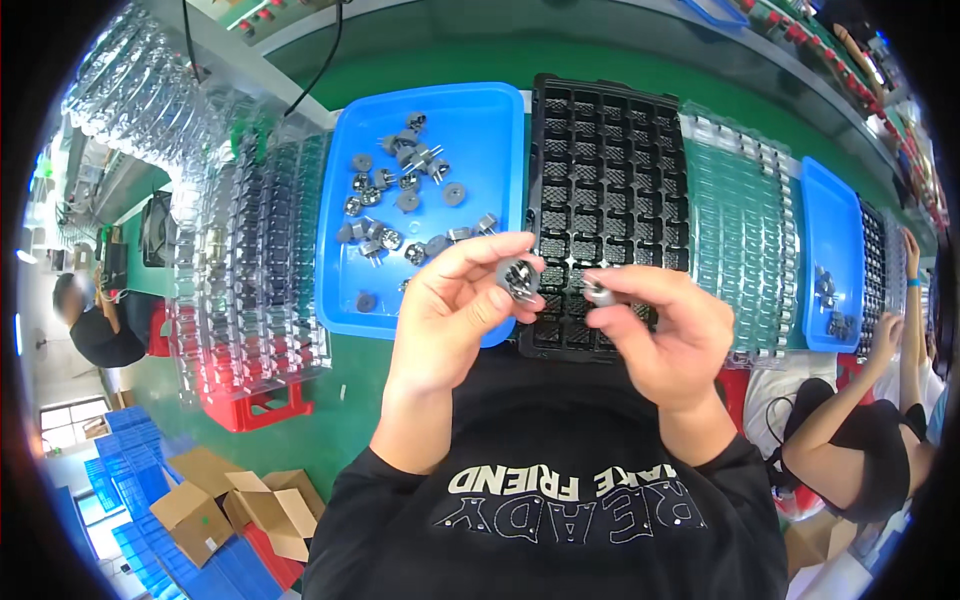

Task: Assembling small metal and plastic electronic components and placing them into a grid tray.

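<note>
My left hand (445, 310) is closed around a round grey part (518, 280) with shiny metal inside; its open face is turned up. Facing it, my right hand (680, 330) pinches a small silvery-grey cylindrical piece (598, 292) between thumb and fingertips. A short gap separates the two pieces. Both hands hover over the near end of a black compartment tray (610, 180). Left of that tray is a blue tray (485, 120) holding several loose grey round parts (455, 194), some with metal prongs.
Stacked clear plastic trays (250, 250) stand at the left, above a red stool (262, 405). More clear trays (740, 230) lie right of the black one, then another blue tray (815, 220). A co-worker's arm (850, 400) reaches in at right. Cardboard boxes (195, 520) sit at lower left.
</note>
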Available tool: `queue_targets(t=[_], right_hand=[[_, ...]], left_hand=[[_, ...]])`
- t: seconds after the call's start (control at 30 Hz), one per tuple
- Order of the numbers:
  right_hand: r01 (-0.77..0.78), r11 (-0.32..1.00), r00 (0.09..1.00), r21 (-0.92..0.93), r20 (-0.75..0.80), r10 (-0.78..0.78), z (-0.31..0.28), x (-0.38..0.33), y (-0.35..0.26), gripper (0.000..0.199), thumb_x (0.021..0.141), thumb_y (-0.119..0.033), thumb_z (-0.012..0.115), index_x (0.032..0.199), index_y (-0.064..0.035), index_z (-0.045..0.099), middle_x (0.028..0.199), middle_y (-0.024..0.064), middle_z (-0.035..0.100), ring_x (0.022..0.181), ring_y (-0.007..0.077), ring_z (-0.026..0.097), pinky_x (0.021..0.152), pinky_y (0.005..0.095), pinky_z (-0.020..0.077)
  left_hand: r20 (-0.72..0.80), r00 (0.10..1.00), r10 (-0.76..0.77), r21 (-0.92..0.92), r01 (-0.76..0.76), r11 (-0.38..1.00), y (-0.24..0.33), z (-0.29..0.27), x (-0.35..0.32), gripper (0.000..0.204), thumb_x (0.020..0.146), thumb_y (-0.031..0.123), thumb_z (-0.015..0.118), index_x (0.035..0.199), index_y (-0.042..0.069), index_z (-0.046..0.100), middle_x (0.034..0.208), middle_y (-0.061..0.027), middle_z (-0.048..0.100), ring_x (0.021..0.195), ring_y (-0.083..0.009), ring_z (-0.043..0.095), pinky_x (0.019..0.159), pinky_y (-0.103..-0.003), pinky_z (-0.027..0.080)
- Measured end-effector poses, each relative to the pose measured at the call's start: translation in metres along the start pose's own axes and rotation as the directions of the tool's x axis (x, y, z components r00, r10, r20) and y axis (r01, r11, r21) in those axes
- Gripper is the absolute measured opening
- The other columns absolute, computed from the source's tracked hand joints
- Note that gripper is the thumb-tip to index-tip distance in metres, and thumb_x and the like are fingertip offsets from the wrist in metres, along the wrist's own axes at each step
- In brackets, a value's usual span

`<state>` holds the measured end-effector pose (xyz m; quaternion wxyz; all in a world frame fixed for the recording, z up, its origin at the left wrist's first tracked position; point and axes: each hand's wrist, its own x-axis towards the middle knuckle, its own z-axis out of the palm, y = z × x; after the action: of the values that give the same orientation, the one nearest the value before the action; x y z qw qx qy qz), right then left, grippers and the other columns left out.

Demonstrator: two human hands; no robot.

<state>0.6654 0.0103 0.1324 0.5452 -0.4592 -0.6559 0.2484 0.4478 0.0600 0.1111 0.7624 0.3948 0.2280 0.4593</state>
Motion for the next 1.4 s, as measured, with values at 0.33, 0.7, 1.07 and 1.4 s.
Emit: queue_targets(t=[0.33,0.7,1.07,1.4], right_hand=[[0.216,0.971,0.976,-0.105,-0.004,-0.217,0.023,0.021,0.000,0.034,0.073,-0.022,0.087,0.100,-0.0042,0.077,0.097,0.0083,0.071,0.085,0.0206,0.069,0.071,0.0298,0.0580],[0.220,0.969,0.975,-0.111,0.051,-0.216,0.017,0.020,0.009,0.034,0.071,-0.014,0.089,0.101,-0.0043,0.077,0.097,0.0098,0.071,0.087,0.0220,0.068,0.071,0.0302,0.0557],[-0.129,0.800,0.991,-0.585,-0.048,0.125,-0.046,0.085,0.071,0.005,0.081,-0.006,0.074,0.084,-0.0071,0.070,0.079,0.0113,0.067,0.072,0.0262,0.067,0.067,0.0353,0.0535],[-0.021,0.405,0.977,-0.914,0.067,0.202,-0.088,0.146,0.172,0.015,0.079,-0.005,0.064,0.093,-0.0037,0.070,0.095,0.0158,0.070,0.090,0.0366,0.070,0.079,0.0470,0.0593]], left_hand=[[0.082,0.992,0.094,-0.078,-0.088,0.993,-0.007,0.010,0.004,0.040,0.094,0.004,0.071,0.131,-0.008,0.058,0.122,-0.0153,0.068,0.107,-0.0193,0.068,0.091,-0.032,0.057],[0.083,0.996,0.041,-0.002,-0.041,0.999,-0.011,0.005,0.003,0.035,0.092,-0.006,0.069,0.126,-0.006,0.059,0.118,-0.0149,0.068,0.108,-0.0212,0.068,0.093,-0.033,0.056],[0.011,0.942,0.334,0.993,-0.050,0.109,0.006,-0.005,0.052,0.053,0.078,-0.001,0.076,0.130,0.005,0.063,0.118,-0.0130,0.068,0.108,-0.0294,0.066,0.094,-0.040,0.053],[-0.052,0.971,0.232,0.969,0.105,-0.224,0.003,-0.042,0.082,0.036,0.079,0.001,0.073,0.115,0.002,0.069,0.114,-0.0188,0.067,0.109,-0.0393,0.063,0.096,-0.043,0.051]])
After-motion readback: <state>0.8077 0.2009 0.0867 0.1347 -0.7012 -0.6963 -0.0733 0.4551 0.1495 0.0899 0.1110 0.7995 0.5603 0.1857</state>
